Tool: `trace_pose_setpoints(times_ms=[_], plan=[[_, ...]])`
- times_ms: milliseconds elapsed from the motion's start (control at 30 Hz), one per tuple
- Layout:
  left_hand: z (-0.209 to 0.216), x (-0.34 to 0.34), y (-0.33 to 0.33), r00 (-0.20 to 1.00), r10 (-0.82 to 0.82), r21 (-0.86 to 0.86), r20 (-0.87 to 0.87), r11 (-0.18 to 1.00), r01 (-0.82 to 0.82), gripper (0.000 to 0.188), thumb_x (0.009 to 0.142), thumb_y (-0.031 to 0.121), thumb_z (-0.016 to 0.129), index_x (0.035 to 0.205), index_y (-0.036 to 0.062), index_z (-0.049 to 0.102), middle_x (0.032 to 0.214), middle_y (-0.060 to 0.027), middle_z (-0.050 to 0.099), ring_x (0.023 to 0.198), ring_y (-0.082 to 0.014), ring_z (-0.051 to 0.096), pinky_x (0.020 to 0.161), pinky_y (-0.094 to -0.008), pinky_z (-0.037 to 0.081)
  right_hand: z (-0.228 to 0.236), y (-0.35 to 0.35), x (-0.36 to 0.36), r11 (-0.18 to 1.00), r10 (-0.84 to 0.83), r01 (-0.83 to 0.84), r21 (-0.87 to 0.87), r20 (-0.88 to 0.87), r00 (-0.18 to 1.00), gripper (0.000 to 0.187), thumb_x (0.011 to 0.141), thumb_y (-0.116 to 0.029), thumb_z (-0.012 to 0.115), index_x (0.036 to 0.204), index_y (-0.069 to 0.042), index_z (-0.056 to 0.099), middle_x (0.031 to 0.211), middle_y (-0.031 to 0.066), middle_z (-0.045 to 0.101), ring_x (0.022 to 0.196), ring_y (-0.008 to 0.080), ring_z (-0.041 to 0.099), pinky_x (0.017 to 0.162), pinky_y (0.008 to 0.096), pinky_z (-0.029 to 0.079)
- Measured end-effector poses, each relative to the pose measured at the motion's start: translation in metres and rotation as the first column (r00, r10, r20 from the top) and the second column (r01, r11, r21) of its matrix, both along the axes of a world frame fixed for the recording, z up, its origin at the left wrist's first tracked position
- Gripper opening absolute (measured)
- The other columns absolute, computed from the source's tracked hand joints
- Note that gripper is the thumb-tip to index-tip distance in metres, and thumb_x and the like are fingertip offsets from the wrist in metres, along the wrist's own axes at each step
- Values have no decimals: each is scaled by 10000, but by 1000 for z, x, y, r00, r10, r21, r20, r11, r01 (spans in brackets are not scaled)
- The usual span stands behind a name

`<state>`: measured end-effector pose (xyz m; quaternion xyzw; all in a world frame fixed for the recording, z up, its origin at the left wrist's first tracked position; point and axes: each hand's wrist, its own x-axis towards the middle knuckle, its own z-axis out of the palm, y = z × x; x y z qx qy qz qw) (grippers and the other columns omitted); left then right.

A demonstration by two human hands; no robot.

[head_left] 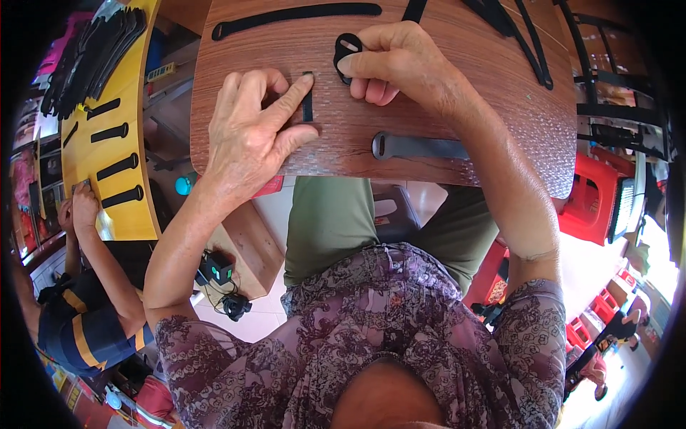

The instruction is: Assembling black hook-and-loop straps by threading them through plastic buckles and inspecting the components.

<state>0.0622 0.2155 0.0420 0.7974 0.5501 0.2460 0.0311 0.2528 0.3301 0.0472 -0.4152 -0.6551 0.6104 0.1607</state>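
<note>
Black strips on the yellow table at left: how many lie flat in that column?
4, stacked top to bottom along the yellow table. A shorter fifth lies at its left edge; the bundle above may hide more.

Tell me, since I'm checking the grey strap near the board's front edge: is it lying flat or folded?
Flat: the grey strap lies spread along the wooden board, untouched by either hand.

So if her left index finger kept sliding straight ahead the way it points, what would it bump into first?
Probably the black oval ring held by the right hand; the left hand already presses a short black strip.
</note>
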Motion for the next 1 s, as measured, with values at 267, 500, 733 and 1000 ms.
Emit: trace_pose_setpoints(times_ms=[267, 500, 733, 1000], plan=[[15, 2, 23, 677, 399, -528, 619, 849, -17, 368, 914, 346, 544, 964, 0, 660, 710, -31, 617, 582, -57, 529, 500, -178, 372, 3, 4, 6, 973, 228, -229, 28, 22, 973, 166, 790, -200, 681, 834, -43, 648, 717, 18, 627, 640, 71, 559, 575, 213, 464], [16, 9, 44, 632, 478, -636, 610, 771, 30, 250, 882, 227, 605, 954, -10, 643, 723, -27, 622, 531, -56, 538, 445, -168, 356, 1, 3, 4, 991, 137, -137, 3, -16, 990, 70, 762, -69, 619, 775, -13, 659, 677, 65, 643, 605, 113, 616, 538, 247, 519], [11, 6, 36, 617, 500, -601, 608, 797, -53, 170, 759, -17, 639, 924, -61, 632, 688, -40, 612, 540, -59, 528, 499, -188, 429, 0, 3, 6, 987, 161, -161, 25, 4, 987, 124, 820, -154, 632, 874, -45, 652, 707, 25, 639, 601, 59, 557, 551, 199, 473], [2, -1, 37, 604, 499, -587, 621, 807, -64, 211, 747, -49, 614, 957, -69, 617, 674, -42, 606, 541, -59, 530, 498, -191, 435, 1, 1, 3, 991, 131, -132, 23, 32, 991, 113, 829, -148, 632, 862, -42, 652, 696, 22, 636, 601, 55, 558, 548, 195, 471]])
